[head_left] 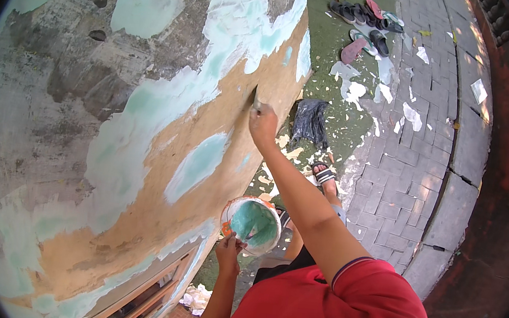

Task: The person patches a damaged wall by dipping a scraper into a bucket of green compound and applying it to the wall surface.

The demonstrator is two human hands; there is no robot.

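My right hand [262, 122] grips a putty knife [255, 96], its dark thin blade at the tan wall [216, 167], between pale mint patches of filler. My left hand [229, 250], below, is closed at the lower left rim of a white bucket [268, 241] with an orange mark. Mint-coloured paste [251, 218] coats the bucket's inside. A small object stands in the paste, too unclear to name. The wall's upper left is bare grey, mottled render [78, 57], partly smeared with filler.
Sandals [361, 17], a dark plastic sheet [309, 121] and pale flakes lie on the green ground [332, 80] along the wall. Grey pavers [409, 177] run to the right, beside a dark reddish strip. A wooden-framed opening [144, 297] is at the lower left. My sandalled foot [326, 176] is below.
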